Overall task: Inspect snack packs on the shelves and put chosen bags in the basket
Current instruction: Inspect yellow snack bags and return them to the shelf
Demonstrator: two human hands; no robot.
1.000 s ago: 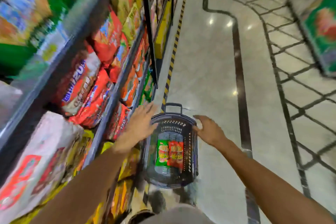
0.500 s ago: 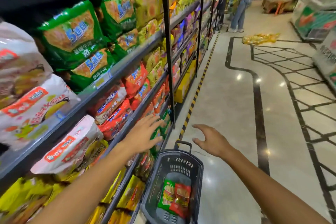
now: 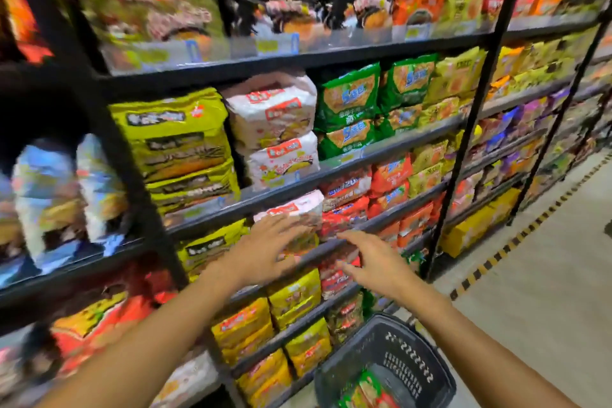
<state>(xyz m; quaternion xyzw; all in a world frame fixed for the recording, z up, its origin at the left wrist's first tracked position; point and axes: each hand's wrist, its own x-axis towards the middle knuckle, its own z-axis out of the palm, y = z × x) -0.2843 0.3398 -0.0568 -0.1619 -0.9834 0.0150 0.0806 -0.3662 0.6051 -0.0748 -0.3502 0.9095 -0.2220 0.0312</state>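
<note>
— How many hands and packs do you count?
— Two hands. The left hand (image 3: 265,250) lies spread on one white pack (image 3: 294,219) on the shelf (image 3: 374,225); the right hand (image 3: 376,262) is spread, holding nothing. Two white packs (image 3: 275,132) are stacked higher.
— And the basket (image 3: 387,364)?
— One, on the floor (image 3: 530,291) below, with bags (image 3: 367,391) inside.

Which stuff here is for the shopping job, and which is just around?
For the job:
left hand, reaching at the white pack
right hand, open near the red packs
basket, packs already inside

Just around:
green packs
yellow-green packs
striped floor tape
</note>
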